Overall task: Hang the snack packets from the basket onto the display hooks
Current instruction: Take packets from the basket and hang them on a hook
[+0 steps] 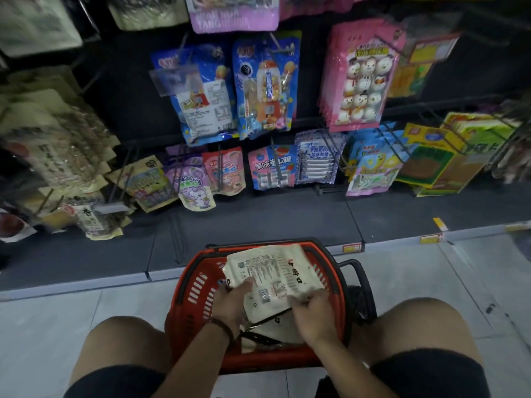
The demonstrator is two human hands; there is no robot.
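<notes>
A red plastic basket [198,285] stands on the floor between my knees. Over it I hold a stack of cream snack packets [273,274] with printed labels facing up. My left hand [232,301] grips the stack's left edge, thumb on top. My right hand [311,314] grips the lower right edge with curled fingers. More cream packets lie lower in the basket, partly hidden by my hands. The display hooks [283,48] stick out from the dark panel ahead, most carrying hanging packets.
Blue toy-candy packs [265,84], pink marshmallow packs [360,79] and a lower row of small sweets bags [271,168] hang ahead. Brown packets [66,156] crowd the left, green-yellow boxes [448,156] the right. A dark base shelf [258,222] runs under the hooks; grey tile floor lies either side.
</notes>
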